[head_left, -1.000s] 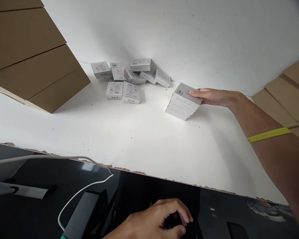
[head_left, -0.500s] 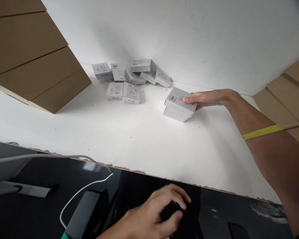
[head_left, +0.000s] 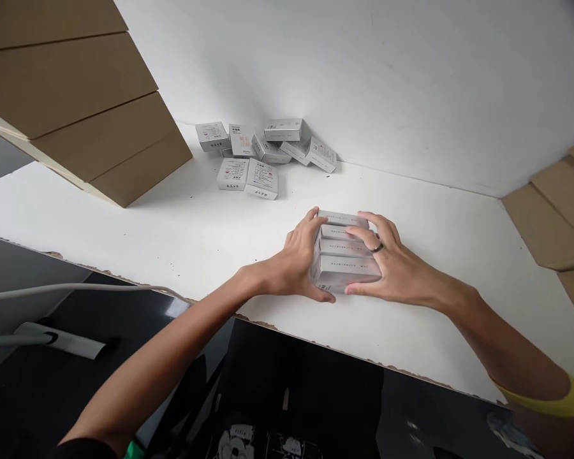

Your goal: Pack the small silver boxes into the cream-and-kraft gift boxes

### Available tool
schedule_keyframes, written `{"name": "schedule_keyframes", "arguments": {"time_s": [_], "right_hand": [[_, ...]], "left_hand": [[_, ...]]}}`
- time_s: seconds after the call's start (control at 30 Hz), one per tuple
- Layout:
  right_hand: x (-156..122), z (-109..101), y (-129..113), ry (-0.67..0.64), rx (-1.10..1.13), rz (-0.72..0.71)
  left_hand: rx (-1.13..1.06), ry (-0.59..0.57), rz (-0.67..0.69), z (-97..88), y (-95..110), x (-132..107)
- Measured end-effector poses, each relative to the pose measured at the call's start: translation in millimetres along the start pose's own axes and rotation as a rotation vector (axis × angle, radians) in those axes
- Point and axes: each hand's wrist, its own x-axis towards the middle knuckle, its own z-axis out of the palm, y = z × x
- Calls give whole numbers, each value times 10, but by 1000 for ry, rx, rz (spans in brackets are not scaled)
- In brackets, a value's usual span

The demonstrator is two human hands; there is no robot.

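A row of several small silver-white printed boxes (head_left: 347, 247) stands on edge on the white table, side by side. My left hand (head_left: 299, 258) presses against the row's left ends, its thumb at the near corner. From the right, my right hand (head_left: 387, 261) grips the same row, with the thumb at the near face and the fingers over the far side and top. A dark ring shows on one right finger. Farther back lies a loose pile of similar boxes (head_left: 282, 150), some leaning on one another.
Brown cardboard boxes (head_left: 90, 108) are stacked at the left. More brown cardboard (head_left: 550, 217) stands at the right edge. A white wall (head_left: 363, 83) rises behind the table (head_left: 182, 223), whose front edge is chipped. A pale cable (head_left: 86, 287) runs at the lower left.
My left hand has come up from below the table edge to the boxes. The boxes in my right hand have moved nearer and now stand on edge in a row between both hands.
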Motion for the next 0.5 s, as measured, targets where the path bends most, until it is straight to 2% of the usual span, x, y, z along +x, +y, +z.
{"name": "schedule_keyframes", "arguments": {"time_s": [0.1,0.17,0.3,0.5], "right_hand": [[-76,107,62,14,76,-52],[-77,150,125,27,145,-83],[-37,256,230,49,262,-157],[-25,435,222,86,447,-233]], "left_hand": [[-35,-85,-38,-24,-82,89],[-92,-86,-30,-9,-102,79],[-119,-73,79,68,-125,25],[-113,-95,128,157,-216,35]]}}
